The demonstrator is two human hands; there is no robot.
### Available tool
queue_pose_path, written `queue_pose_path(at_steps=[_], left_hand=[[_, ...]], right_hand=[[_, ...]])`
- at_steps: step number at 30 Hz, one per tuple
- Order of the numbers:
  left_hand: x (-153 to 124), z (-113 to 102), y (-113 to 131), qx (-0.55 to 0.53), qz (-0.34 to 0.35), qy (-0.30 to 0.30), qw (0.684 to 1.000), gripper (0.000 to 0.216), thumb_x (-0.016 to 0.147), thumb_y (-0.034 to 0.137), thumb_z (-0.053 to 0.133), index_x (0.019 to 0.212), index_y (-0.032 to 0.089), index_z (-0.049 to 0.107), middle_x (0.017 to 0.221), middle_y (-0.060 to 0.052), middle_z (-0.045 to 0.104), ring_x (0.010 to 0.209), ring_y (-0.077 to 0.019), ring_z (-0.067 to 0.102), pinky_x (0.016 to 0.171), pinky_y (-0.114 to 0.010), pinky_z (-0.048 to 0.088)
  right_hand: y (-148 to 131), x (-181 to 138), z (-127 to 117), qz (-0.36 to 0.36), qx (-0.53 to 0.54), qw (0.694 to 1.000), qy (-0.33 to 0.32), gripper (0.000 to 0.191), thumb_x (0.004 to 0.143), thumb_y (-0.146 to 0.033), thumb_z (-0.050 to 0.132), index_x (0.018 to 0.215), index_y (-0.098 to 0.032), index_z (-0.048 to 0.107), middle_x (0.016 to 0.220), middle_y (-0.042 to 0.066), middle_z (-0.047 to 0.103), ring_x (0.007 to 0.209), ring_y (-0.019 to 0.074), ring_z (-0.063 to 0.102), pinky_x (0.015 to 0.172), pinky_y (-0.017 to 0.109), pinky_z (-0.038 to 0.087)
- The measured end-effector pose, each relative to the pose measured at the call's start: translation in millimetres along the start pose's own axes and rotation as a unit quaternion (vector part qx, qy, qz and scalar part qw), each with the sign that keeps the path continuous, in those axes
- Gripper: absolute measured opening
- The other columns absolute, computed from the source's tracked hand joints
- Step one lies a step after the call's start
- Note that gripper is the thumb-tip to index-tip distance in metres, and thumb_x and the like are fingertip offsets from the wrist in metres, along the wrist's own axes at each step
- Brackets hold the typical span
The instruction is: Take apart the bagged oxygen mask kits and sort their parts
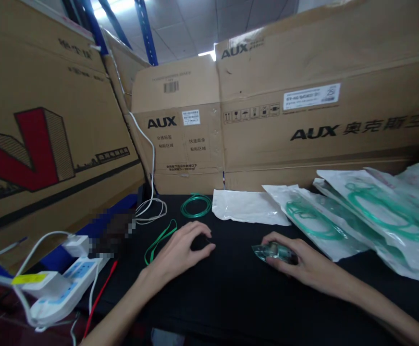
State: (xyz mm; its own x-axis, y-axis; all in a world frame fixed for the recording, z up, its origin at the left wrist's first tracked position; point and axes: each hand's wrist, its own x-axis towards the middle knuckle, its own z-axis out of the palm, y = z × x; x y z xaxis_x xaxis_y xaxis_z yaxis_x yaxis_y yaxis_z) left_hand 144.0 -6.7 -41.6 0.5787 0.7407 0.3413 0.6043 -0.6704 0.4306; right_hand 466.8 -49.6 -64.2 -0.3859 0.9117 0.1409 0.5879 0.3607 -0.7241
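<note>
My left hand (pixel 186 247) rests over the black tabletop with its fingers curved and the thumb apart, and nothing shows between them. Beside its wrist lies a loop of flat green strap (pixel 159 242). Just beyond the fingers sits a coil of green tubing (pixel 195 206). On the right, my right hand (pixel 292 254) grips a small clear, greenish plastic mask (pixel 276 251), its pointed end facing left. Part of the mask is hidden by the fingers. Behind that hand lies a white paper-and-plastic pouch (pixel 249 206).
Several clear-fronted pouches with green tubing (pixel 386 211) are heaped at the right. A white power strip (pixel 65 288) with plugs and cables stands at the left. Cardboard walls (pixel 180 125) close off the back and left. A white cable (pixel 153 163) hangs at the back left corner.
</note>
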Motion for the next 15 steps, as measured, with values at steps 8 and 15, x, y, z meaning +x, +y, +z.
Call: queue_pose_path(at_steps=[8, 15], left_hand=[[-36.6, -25.9, -40.8, 0.073, -0.062, -0.053, 0.994, 0.042, 0.093, 0.045, 0.065, 0.133, 0.031, 0.062, 0.125, -0.003, 0.071, 0.116, -0.0233, 0.065, 0.104, -0.039, 0.050], [-45.8, -27.9, -35.4, 0.071, -0.037, -0.075, 0.994, 0.051, 0.092, 0.042, 0.068, 0.141, 0.033, 0.058, 0.121, -0.004, 0.074, 0.115, -0.0245, 0.066, 0.103, -0.041, 0.053]], right_hand=[[0.9, 0.6, 0.8, 0.001, 0.007, 1.000, -0.002, 0.021, 0.095, -0.038, 0.060, 0.110, -0.023, 0.062, 0.071, -0.005, 0.058, 0.061, 0.0124, 0.047, 0.056, 0.022, 0.036], [-3.1, -2.5, -0.8, 0.006, 0.001, 1.000, 0.003, 0.021, 0.095, -0.036, 0.060, 0.111, -0.024, 0.063, 0.070, -0.005, 0.056, 0.059, 0.0119, 0.046, 0.054, 0.022, 0.034]])
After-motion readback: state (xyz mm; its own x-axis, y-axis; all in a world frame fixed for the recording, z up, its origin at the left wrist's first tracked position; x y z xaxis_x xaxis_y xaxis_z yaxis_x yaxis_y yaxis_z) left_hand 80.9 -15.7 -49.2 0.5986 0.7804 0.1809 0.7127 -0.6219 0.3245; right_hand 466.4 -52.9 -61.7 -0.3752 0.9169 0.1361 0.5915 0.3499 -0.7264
